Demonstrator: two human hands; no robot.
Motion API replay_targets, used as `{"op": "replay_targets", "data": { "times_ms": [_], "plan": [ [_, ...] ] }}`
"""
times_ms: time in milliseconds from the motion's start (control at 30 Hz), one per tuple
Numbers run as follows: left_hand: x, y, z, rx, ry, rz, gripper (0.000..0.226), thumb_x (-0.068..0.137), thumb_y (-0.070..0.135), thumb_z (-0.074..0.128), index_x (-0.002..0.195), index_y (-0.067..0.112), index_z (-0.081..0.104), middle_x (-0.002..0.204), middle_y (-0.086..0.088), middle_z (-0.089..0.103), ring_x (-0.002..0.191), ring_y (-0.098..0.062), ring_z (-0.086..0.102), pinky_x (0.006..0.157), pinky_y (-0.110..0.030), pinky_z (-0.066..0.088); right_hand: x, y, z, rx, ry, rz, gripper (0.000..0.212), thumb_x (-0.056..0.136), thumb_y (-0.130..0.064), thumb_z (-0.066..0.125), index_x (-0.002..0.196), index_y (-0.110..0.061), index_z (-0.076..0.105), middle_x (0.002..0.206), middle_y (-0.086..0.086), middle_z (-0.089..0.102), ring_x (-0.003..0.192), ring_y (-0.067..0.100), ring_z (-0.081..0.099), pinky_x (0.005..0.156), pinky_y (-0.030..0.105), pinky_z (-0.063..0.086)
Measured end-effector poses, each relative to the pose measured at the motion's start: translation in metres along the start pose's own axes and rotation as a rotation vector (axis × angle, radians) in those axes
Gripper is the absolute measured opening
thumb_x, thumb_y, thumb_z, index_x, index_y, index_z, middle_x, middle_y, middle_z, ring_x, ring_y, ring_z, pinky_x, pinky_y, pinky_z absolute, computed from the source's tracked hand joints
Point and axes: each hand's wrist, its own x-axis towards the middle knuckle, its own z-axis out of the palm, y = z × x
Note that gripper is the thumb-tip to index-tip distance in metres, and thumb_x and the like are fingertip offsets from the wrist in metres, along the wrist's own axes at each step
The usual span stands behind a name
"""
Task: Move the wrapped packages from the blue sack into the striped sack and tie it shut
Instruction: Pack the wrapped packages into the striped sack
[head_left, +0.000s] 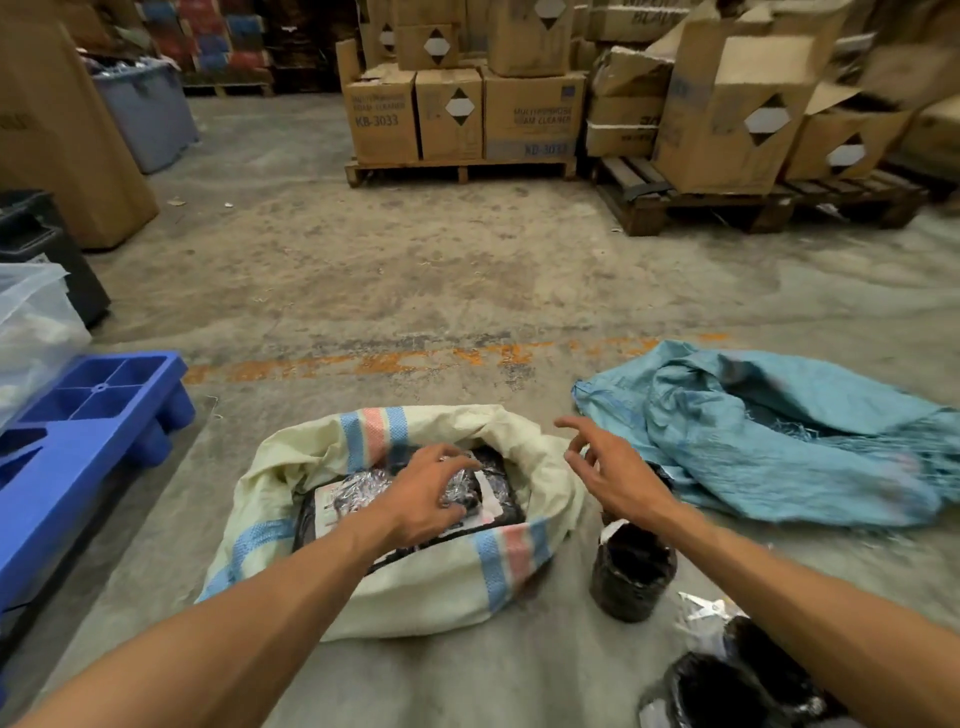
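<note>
Reaching into the striped sack (415, 587), the left hand (426, 493) has its fingers curled over a crinkled, silvery wrapped package (363, 491) lying on top of flatter black packages already inside; whether it is pinching the package or only pressing it down is hard to tell, though the curl suggests settling it into place. The sack's mouth is rolled down into a thick collar, probably so it stays wide and low for loading; its cream woven plastic carries blue and pink bands at 12 and 4 o'clock on the rim. The right hand (608, 467) hovers just outside that rim at about 3 o'clock, fingers spread and holding nothing, seemingly on its way toward more packages. The blue sack (779, 431) lies slumped and flattened on the concrete floor (467, 260) at 2 o'clock from the striped one, crumpled woven fabric with a frayed edge, looking largely emptied. Several glossy dark bundles (631, 577) sit on the floor at 4 to 5 o'clock, near the right forearm, likely staged for transfer. A blue plastic pallet (104, 415) stands at 9 o'clock, and cardboard boxes (467, 119) on wooden pallets are stacked far off at 12 o'clock. Tying comes later, by my reading.
</note>
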Motion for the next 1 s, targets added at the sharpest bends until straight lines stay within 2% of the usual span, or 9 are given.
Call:
{"op": "replay_targets", "data": {
  "times_ms": [100, 200, 300, 433, 533, 633, 733, 867, 1000],
  "plan": [
    [0.014, 0.04, 0.012, 0.052, -0.074, 0.119, 0.052, 0.088, 0.029, 0.064, 0.138, 0.025, 0.05, 0.139, -0.002, 0.045, 0.13, -0.017, 0.039, 0.113, -0.031, 0.03, -0.016, 0.021, -0.034, -0.073, -0.026, 0.025, 0.04, 0.097, -0.019, 0.051, 0.134, -0.031, 0.048, 0.096, -0.009, 0.062, 0.076, 0.012, 0.057, 0.074, 0.038, 0.048],
    [0.027, 0.078, 0.031, 0.107, -0.175, 0.175, 0.048, 0.09, 0.034, 0.062, 0.136, 0.028, 0.051, 0.131, -0.001, 0.053, 0.12, -0.018, 0.048, 0.105, -0.036, 0.039, -0.03, 0.042, -0.056, -0.221, -0.086, 0.041, 0.043, 0.096, -0.016, 0.051, 0.138, -0.023, 0.047, 0.113, 0.006, 0.064, 0.1, 0.023, 0.059, 0.082, 0.036, 0.046],
    [0.038, 0.108, 0.047, 0.201, -0.257, 0.227, 0.048, 0.09, 0.034, 0.06, 0.136, 0.029, 0.05, 0.131, -0.004, 0.054, 0.122, -0.023, 0.049, 0.103, -0.037, 0.04, -0.035, 0.066, -0.063, -0.354, -0.214, 0.11, 0.052, 0.09, -0.016, 0.057, 0.14, -0.022, 0.044, 0.132, 0.008, 0.053, 0.121, 0.03, 0.048, 0.097, 0.039, 0.043],
    [0.054, 0.14, 0.068, 0.346, -0.302, 0.249, 0.053, 0.087, 0.03, 0.064, 0.138, 0.03, 0.049, 0.141, -0.003, 0.046, 0.127, -0.026, 0.048, 0.101, -0.038, 0.043, -0.041, 0.097, -0.064, -0.487, -0.392, 0.211, 0.069, 0.083, -0.015, 0.062, 0.144, -0.03, 0.034, 0.142, 0.005, 0.039, 0.125, 0.036, 0.042, 0.1, 0.046, 0.043],
    [0.059, 0.155, 0.089, 0.387, -0.333, 0.214, 0.058, 0.087, 0.028, 0.066, 0.141, 0.031, 0.046, 0.155, -0.01, 0.025, 0.135, -0.031, 0.039, 0.108, -0.039, 0.039, -0.043, 0.112, -0.057, -0.438, -0.464, 0.24, 0.09, 0.081, -0.016, 0.069, 0.152, -0.031, 0.018, 0.153, 0.004, 0.026, 0.131, 0.039, 0.038, 0.104, 0.05, 0.041],
    [0.057, 0.158, 0.108, 0.439, -0.373, 0.206, 0.055, 0.087, 0.026, 0.066, 0.139, 0.025, 0.049, 0.156, -0.014, 0.018, 0.131, -0.036, 0.043, 0.107, -0.04, 0.039, -0.041, 0.125, -0.042, -0.401, -0.432, 0.246, 0.106, 0.079, -0.016, 0.074, 0.155, -0.035, 0.003, 0.154, 0.004, 0.021, 0.135, 0.039, 0.035, 0.103, 0.052, 0.042],
    [0.054, 0.15, 0.118, 0.448, -0.376, 0.193, 0.054, 0.09, 0.025, 0.065, 0.141, 0.025, 0.047, 0.16, -0.01, 0.009, 0.136, -0.034, 0.038, 0.113, -0.037, 0.035, -0.036, 0.129, -0.033, -0.412, -0.372, 0.259, 0.102, 0.082, -0.016, 0.073, 0.155, -0.029, 0.004, 0.15, 0.008, 0.02, 0.136, 0.036, 0.031, 0.103, 0.051, 0.043],
    [0.056, 0.137, 0.121, 0.343, -0.338, 0.2, 0.042, 0.091, 0.019, 0.06, 0.133, 0.025, 0.055, 0.152, -0.003, 0.025, 0.134, -0.029, 0.039, 0.112, -0.032, 0.034, -0.022, 0.132, -0.031, -0.457, -0.346, 0.289, 0.1, 0.079, -0.026, 0.079, 0.154, -0.023, 0.013, 0.154, 0.011, 0.015, 0.14, 0.036, 0.027, 0.104, 0.049, 0.039],
    [0.062, 0.128, 0.119, 0.213, -0.347, 0.18, 0.032, 0.089, 0.015, 0.057, 0.12, 0.022, 0.062, 0.129, -0.006, 0.044, 0.117, -0.028, 0.051, 0.1, -0.033, 0.042, -0.016, 0.136, -0.028, -0.39, -0.352, 0.349, 0.103, 0.07, -0.034, 0.086, 0.149, -0.019, 0.021, 0.152, 0.011, 0.018, 0.138, 0.037, 0.029, 0.102, 0.05, 0.042]
  ]
}}
